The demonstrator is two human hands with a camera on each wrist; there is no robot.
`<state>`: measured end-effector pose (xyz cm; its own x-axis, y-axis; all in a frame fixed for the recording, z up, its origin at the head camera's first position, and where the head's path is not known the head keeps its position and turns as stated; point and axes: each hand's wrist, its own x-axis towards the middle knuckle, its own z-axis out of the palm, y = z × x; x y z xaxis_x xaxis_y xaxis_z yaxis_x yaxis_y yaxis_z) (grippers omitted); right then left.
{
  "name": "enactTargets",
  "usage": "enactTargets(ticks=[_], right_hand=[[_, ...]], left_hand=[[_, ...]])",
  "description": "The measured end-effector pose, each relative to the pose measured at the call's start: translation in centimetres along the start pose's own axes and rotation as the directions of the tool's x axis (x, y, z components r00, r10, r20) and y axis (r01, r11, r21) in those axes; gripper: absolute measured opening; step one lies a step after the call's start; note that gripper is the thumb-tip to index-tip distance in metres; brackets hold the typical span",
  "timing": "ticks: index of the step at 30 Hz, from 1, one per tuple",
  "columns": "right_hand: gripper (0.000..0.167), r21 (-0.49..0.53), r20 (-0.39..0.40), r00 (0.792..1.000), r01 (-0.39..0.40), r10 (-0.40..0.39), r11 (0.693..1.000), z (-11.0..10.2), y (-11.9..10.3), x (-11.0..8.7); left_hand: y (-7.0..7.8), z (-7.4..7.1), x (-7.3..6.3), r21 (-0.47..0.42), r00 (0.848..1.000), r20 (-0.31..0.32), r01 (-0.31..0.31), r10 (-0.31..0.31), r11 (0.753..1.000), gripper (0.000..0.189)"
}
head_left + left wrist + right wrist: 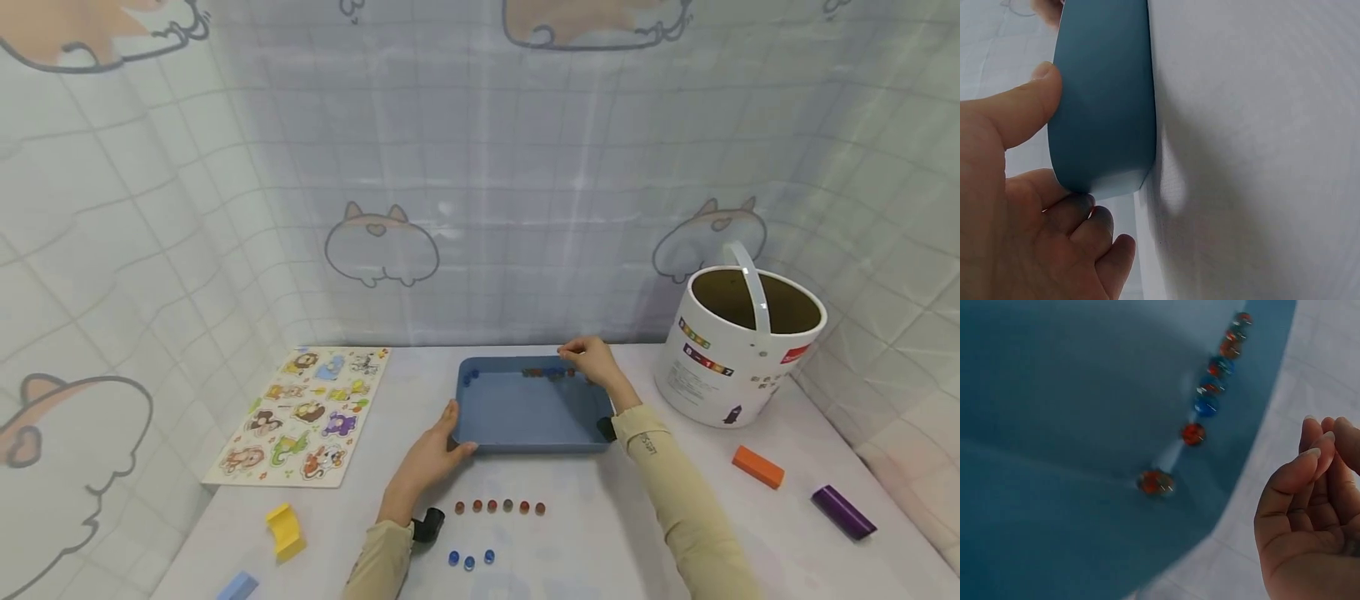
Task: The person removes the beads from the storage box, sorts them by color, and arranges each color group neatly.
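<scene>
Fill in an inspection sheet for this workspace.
Surface: white tabletop, pale throughout.
Job's things: blue tray with marbles along its far side; six marbles in a row and three blue marbles on the tabletop.
Clutter: animal puzzle board, yellow block, light-blue block, orange block, purple block, white bucket.
Left hand: holds the tray's near-left corner.
Right hand: fingertips together near the far rim; any marble hidden.
Cables: nothing seen.
Surroundings: dog-print curtain.

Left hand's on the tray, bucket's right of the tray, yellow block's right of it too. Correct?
Not the yellow block: the head view shows it left of the tray. The rest holds: left hand on the tray, bucket right of it.
</scene>
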<state>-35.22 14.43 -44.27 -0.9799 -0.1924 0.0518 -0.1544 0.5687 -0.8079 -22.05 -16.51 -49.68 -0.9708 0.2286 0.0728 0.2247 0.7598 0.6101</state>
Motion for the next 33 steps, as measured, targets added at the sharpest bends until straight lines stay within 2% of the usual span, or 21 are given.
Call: enactTargets(ticks=[5, 12, 22, 29, 33], right_hand=[[0.029, 0.009, -0.018, 0.998, -0.059, 0.059, 0.998, 1.2, 0.6, 0.9], [0.023, -0.084, -0.047, 0.996, -0.081, 0.078, 0.993, 1.9, 0.9, 1.0], [0.018, -0.173, -0.024, 0.999, -0.027, 0.024, 0.985, 2.7, 2.5, 0.6], [0.012, -0.264, -0.012, 1.0, 0.019, -0.023, 0.964, 3.2, 2.6, 1.0], [0.012, -0.27, 0.012, 1.0, 0.03, -0.028, 0.962, 3.2, 2.7, 1.2]], left_hand=[[0.1, 0.1, 0.1, 0.001, 1.0, -0.002, 0.001, -0.001, 1.0, 0.086], [0.2, 0.2, 0.0, 0.003, 1.0, -0.003, -0.001, 0.001, 1.0, 0.085], [0.1, 0.4, -0.3, 0.012, 0.999, -0.016, -0.045, 0.045, 0.999, 0.083], [0.1, 0.3, -0.3, -0.014, 1.0, -0.012, -0.027, 0.027, 1.0, 0.084], [0.1, 0.2, -0.2, -0.003, 1.0, -0.008, -0.017, 0.017, 1.0, 0.083]])
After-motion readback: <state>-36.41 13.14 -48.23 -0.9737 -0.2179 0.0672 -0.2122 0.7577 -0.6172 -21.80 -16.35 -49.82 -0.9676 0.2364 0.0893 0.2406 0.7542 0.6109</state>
